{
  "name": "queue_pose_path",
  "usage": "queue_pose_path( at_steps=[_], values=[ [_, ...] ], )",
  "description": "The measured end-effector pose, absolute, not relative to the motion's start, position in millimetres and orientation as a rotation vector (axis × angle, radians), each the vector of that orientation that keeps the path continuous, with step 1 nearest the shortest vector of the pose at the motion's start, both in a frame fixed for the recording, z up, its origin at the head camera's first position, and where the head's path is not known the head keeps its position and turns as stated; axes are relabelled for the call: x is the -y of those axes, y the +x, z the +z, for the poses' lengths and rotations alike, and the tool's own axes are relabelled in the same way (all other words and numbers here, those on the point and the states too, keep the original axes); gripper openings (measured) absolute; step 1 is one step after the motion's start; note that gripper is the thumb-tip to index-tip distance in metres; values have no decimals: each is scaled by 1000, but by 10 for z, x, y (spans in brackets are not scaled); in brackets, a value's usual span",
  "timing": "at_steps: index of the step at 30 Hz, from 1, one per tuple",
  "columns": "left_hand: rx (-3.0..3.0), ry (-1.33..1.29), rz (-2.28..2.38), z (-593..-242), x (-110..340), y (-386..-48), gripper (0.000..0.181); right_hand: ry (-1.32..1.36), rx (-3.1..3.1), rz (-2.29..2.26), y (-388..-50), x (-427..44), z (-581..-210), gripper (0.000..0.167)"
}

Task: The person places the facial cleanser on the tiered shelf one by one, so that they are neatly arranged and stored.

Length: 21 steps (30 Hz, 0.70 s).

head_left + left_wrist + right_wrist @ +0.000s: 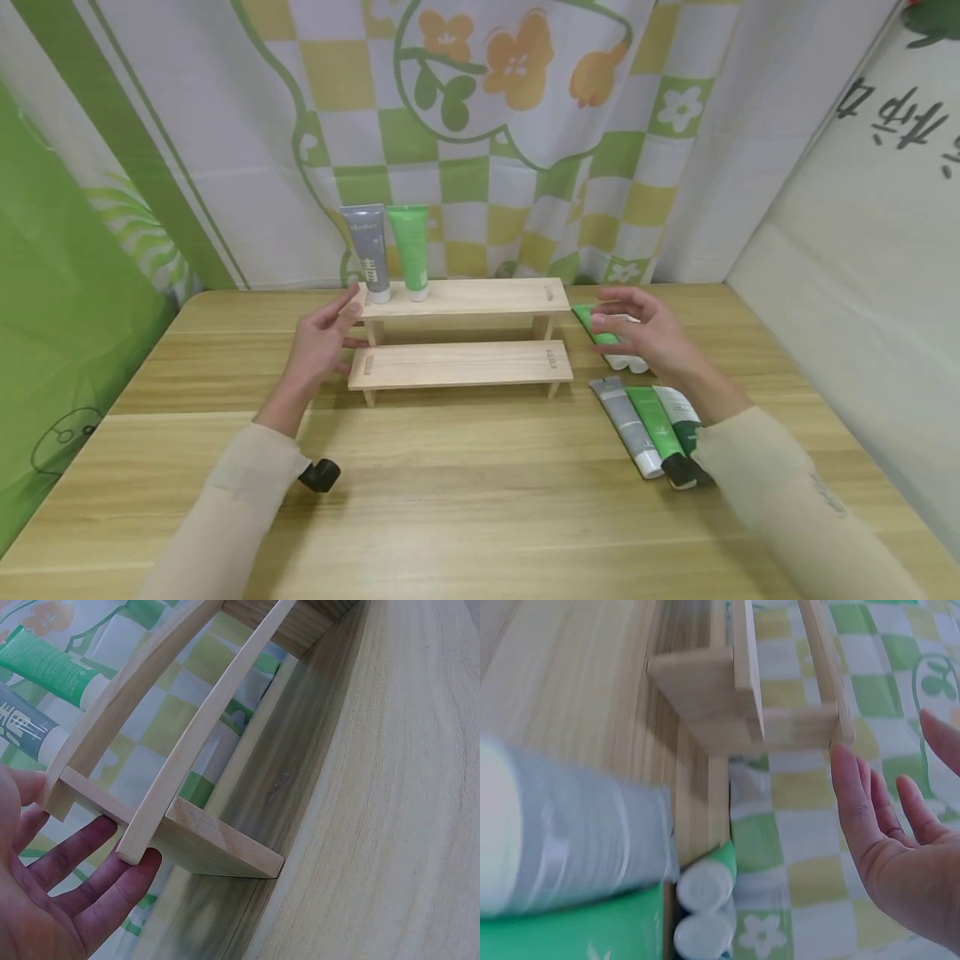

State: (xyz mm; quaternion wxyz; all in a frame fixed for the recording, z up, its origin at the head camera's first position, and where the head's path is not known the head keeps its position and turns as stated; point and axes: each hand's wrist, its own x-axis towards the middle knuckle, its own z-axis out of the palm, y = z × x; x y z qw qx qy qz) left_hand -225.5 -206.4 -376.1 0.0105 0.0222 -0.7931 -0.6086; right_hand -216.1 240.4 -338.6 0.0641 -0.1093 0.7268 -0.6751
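A two-tier wooden shelf (459, 364) stands on the table. On its upper tier, at the left end, a grey-blue tube (369, 254) and a green tube (410, 252) stand upright on their caps. My left hand (318, 342) touches the shelf's left end; in the left wrist view the hand (71, 881) has its thumb at the upper board and fingertips against the side, fingers spread. My right hand (648, 337) is right of the shelf, above lying tubes, fingers slightly bent and holding nothing. The right wrist view shows the hand (907, 840) beside the shelf end (795, 727).
Right of the shelf, a green tube (592, 323) and white-capped ones lie at the back. Nearer, a grey tube (628, 425), a green tube (655, 421) and a white and dark green tube (681, 412) lie side by side. A patterned curtain (480, 167) hangs behind the table.
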Motion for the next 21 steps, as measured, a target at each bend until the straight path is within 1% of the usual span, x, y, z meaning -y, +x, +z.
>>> queue_pose_path(
  at_steps=[4,7,21],
  values=[
    [2475,62,-1892,-3765,2061,-2255,56,-260,-2216,-1978,-2162,-2599,-3394,38],
    [2474,57,-1894,-3765,2061,-2256,57,-199,-2188,-1967,-2179,-2751,-3393,39],
    [2483,53,-1911,-3768,2070,-2264,55,32,-1976,-1949,-2343,-3432,-3478,30]
  ],
)
